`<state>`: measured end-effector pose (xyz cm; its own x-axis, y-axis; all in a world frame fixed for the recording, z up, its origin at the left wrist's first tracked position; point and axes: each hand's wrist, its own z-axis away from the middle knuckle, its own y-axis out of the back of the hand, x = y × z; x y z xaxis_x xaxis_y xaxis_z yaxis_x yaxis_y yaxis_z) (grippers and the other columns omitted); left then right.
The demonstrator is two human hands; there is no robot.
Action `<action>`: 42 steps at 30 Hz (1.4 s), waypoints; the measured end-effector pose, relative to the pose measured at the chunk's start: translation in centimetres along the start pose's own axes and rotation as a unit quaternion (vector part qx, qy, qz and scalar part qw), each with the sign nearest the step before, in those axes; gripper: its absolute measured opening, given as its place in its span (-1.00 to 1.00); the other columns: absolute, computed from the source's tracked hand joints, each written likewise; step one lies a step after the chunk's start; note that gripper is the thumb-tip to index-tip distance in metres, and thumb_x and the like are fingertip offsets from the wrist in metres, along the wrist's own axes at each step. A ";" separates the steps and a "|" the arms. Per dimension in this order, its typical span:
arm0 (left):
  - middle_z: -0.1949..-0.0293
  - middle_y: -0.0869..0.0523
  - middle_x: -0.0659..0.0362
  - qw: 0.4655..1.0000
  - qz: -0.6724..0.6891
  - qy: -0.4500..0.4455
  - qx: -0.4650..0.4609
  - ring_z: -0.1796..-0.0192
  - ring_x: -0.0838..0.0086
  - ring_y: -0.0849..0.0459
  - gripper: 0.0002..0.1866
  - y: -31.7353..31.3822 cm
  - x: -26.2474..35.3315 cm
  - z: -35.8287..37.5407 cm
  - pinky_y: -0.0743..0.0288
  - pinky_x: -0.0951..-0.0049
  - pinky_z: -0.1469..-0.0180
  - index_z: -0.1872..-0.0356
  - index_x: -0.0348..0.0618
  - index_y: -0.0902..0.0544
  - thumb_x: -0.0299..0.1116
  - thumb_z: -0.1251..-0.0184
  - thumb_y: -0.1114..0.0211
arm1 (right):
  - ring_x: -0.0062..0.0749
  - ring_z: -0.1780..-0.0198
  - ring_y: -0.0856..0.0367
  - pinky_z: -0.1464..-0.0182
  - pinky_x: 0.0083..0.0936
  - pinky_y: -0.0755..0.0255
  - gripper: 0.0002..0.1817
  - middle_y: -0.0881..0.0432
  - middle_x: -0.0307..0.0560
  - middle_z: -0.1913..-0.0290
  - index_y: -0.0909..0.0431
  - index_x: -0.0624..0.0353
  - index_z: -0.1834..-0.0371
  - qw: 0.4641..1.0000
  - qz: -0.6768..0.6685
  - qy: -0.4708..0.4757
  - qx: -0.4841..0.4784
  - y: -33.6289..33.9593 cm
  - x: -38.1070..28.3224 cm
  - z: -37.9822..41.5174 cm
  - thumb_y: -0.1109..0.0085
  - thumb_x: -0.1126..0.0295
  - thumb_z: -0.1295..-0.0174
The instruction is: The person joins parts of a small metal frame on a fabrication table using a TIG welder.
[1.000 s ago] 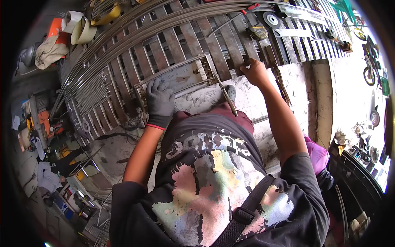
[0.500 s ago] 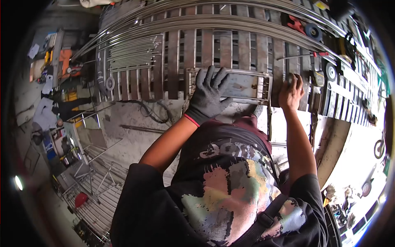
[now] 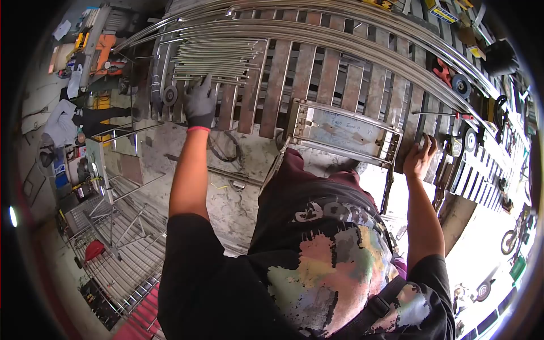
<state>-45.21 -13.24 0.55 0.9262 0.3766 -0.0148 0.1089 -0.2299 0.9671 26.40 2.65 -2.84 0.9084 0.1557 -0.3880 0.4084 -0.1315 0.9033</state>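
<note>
My left hand, in a grey glove with a red cuff, is at the lower edge of a row of thin metal rods. Its fingers point at the lowest rods; what they hold, if anything, is too small to make out. Bare and with fingers apart, my right hand rests at the slatted bench's edge, right of a rectangular metal frame. Inside that frame lies a grey plate with handwriting on it.
Long metal rods cross the slatted bench. A grinding disc lies left of my gloved hand. Red-handled tool and more discs are at the right. Another person is at the far left.
My left hand has moved left from the metal frame to the thin rods. The view has shifted, and the plate's writing now shows. My right hand stays near the bench edge.
</note>
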 end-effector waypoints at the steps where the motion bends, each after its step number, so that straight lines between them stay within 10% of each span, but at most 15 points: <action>1: -0.30 -0.85 0.09 0.999 -0.014 -0.030 -0.021 -0.32 0.10 -0.78 -0.49 -0.3 -0.5 -1.0 -0.49 -0.04 -0.53 -0.44 0.15 -0.77 -0.19 -0.49 -0.43 | 0.44 -0.59 -0.41 -0.55 0.17 -0.46 -0.46 -0.29 0.30 -0.63 -0.43 0.01 -0.61 1.000 0.002 -0.008 -0.004 0.1 -0.1 0.1 -0.14 0.45 -0.58; 5: -0.49 -0.74 0.10 0.986 -0.078 -0.082 -0.122 -0.48 0.16 -0.70 -0.47 -0.3 -0.2 -2.7 -0.30 -0.10 -0.68 -0.43 0.03 -0.76 -0.17 -0.47 -0.42 | 0.43 -0.59 -0.42 -0.54 0.18 -0.47 -0.44 -0.29 0.27 -0.64 -0.43 -0.05 -0.62 1.000 0.013 0.004 0.005 -0.2 0.2 0.1 -0.15 0.43 -0.58; 13: -0.10 -0.81 0.17 0.966 -0.219 -0.091 -0.101 -0.20 0.19 -0.77 -0.78 -3.0 1.6 -2.8 -0.37 -0.09 -0.59 0.00 0.10 -0.83 -0.21 -0.40 -0.43 | 0.50 -0.63 -0.34 -0.62 0.17 -0.37 -0.40 -0.20 0.34 -0.70 -0.35 -0.06 -0.67 1.000 0.012 -0.021 -0.012 -0.1 0.3 0.2 -0.14 0.37 -0.58; 22: -0.08 -0.77 0.10 0.957 -0.086 -0.278 -0.016 -0.29 0.12 -0.71 -0.74 0.7 0.1 -3.0 -0.27 -0.02 -0.65 -0.09 0.00 -0.71 -0.40 -0.42 -0.32 | 0.32 -0.48 -0.57 -0.47 0.19 -0.48 -0.59 -0.52 0.22 -0.54 -0.62 0.21 -0.37 0.971 0.164 -0.034 -0.171 5.4 -3.4 -2.7 -0.21 0.34 -0.52; 27: 0.03 -0.79 -0.03 0.961 0.004 -0.274 -0.042 -0.13 -0.02 -0.74 -0.82 15.4 17.3 -1.4 -0.50 -0.05 -0.40 -0.05 -0.15 -0.70 -0.39 -0.53 -0.31 | 0.18 -0.18 -0.85 -0.24 -0.11 -0.72 -0.66 -0.84 0.26 -0.17 -0.79 0.22 -0.26 0.955 -0.173 -0.019 -0.242 10.4 -13.1 -0.6 -0.25 0.30 -0.57; 33: 0.24 -0.74 -0.02 0.876 0.104 -0.466 -0.070 0.19 0.03 -0.74 -0.80 21.3 32.9 3.7 -0.57 -0.03 0.04 0.06 -0.18 -0.60 -0.27 -0.49 -0.26 | -0.38 -0.01 -0.87 -0.14 -0.41 -0.75 -0.53 -0.87 0.01 -0.12 -0.71 0.28 -0.44 0.664 -0.667 -0.086 -0.326 13.4 -22.1 5.4 -0.48 0.31 -0.58; 42: 0.30 -0.76 0.06 0.831 0.359 -0.417 -0.077 0.22 0.07 -0.78 -0.82 17.5 39.3 7.0 -0.60 0.01 0.11 0.23 -0.05 -0.75 -0.17 -0.43 -0.42 | -0.46 0.31 -0.82 0.11 -0.46 -0.73 -0.76 -0.86 -0.09 0.29 -0.78 0.26 0.09 0.751 -0.625 -0.193 -0.088 12.7 -13.5 9.5 -0.39 0.28 -0.66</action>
<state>-4.37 -8.69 15.12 0.6675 -0.5760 0.4718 -0.5680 0.0159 0.8229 20.17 -10.41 12.19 -0.2037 -0.2497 -0.9466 0.9764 0.0184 -0.2150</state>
